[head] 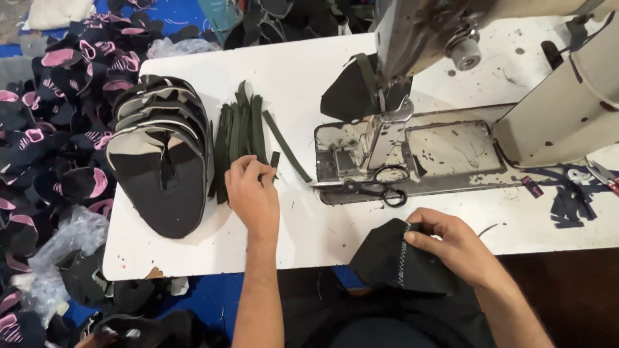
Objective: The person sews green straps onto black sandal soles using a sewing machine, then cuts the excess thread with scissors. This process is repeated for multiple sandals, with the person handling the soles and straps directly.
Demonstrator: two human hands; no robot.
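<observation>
Nearest, R hand (451, 245) pinches a black cloth piece (400, 261) w/ white zigzag stitch, at the bench (309, 238) front edge. L hand (253, 193) sits a bit farther in, its grip pinched on the near ends of the dark green strips (240, 132). Strips run long way straight off from that hand, toward the far edge. L hand is much nearer them. Stack of black pieces (161, 154) lies just left. Scissors (377, 187) & sewing machine (451, 96) are to the right, farther.
</observation>
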